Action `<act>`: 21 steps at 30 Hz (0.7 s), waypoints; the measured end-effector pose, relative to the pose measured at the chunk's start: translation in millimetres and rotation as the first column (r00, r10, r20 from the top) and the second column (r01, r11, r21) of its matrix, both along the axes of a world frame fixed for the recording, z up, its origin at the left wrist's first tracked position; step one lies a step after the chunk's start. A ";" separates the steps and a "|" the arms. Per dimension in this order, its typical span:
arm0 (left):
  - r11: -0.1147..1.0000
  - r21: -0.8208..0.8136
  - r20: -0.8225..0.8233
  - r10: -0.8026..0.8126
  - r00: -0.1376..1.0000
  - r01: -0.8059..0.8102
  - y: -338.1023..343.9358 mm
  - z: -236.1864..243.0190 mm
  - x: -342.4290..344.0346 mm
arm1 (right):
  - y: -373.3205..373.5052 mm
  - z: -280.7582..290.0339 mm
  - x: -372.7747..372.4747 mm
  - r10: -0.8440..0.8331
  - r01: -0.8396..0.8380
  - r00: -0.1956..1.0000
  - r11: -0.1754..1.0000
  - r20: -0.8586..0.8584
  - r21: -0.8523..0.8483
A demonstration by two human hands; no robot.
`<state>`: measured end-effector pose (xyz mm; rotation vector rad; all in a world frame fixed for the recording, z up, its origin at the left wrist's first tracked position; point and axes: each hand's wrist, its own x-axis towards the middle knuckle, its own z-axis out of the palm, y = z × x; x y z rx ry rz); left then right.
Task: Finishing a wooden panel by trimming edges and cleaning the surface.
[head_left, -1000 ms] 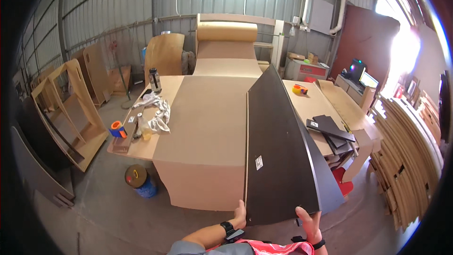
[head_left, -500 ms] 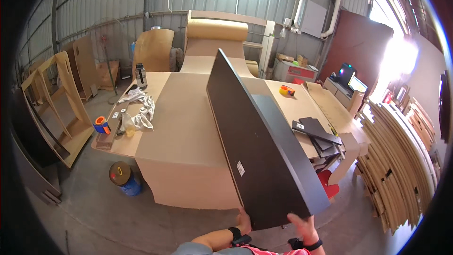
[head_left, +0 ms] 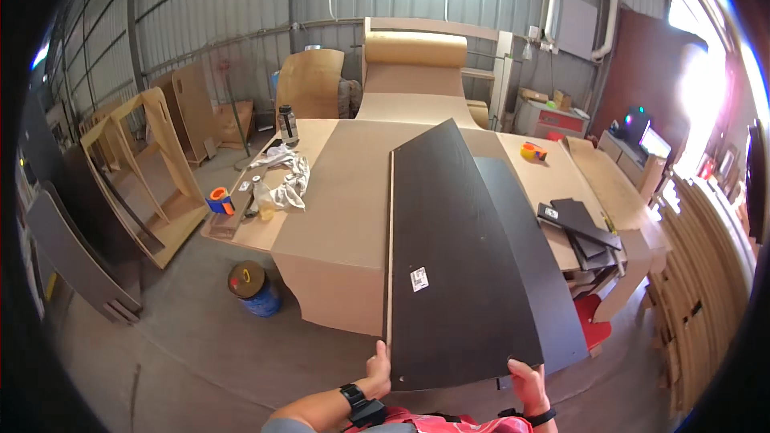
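A large dark board (head_left: 461,265) with a pale left edge and a white label leans away from me over the table. My left hand (head_left: 377,370) grips its near left corner, with the thumb up along the edge. At the near right corner, my right hand (head_left: 528,385) is closed on the board, thumb on the upper face and fingers hidden below. Another dark panel (head_left: 525,240) lies beyond and to the right, partly covered by the held board. Brown cardboard sheeting (head_left: 329,216) runs under them, fed from a big roll (head_left: 415,49) at the back.
On the table's left are a cloth (head_left: 293,180), a bottle (head_left: 287,124) and a tape roll (head_left: 220,201); on its right, another tape roll (head_left: 532,152) and small dark boards (head_left: 579,224). A blue drum (head_left: 261,298) stands on the floor. Stacked boards (head_left: 706,289) stand at right.
The held board has tilted flatter, turning its broad labelled face up toward me. My left hand has moved left relative to my right, and the whole view has shifted rightward.
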<state>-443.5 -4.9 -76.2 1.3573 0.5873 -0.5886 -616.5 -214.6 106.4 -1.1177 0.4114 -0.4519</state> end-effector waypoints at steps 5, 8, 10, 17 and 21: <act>0.987 0.162 0.166 -0.035 0.985 0.008 69.1 40.3 16.2 | 45.8 -8.1 -2.5 0.196 -0.119 0.956 0.940 -0.217 0.321; 0.980 0.198 0.184 -0.063 0.981 0.026 105.6 35.6 32.1 | 66.3 1.4 4.8 0.407 -0.145 0.840 0.805 -0.359 0.575; 0.973 0.228 0.202 -0.068 0.977 0.020 117.7 36.0 38.9 | 70.4 -26.2 2.7 0.471 -0.183 0.821 0.754 -0.323 0.631; 0.828 0.559 0.237 -0.210 0.949 0.043 101.1 33.0 34.0 | 76.8 -102.9 12.5 0.567 -0.327 0.792 0.705 -0.224 0.629; 0.819 0.574 0.299 -0.241 0.923 0.028 86.7 8.1 22.0 | 70.2 -131.9 15.4 0.464 -0.245 0.858 0.747 -0.221 0.618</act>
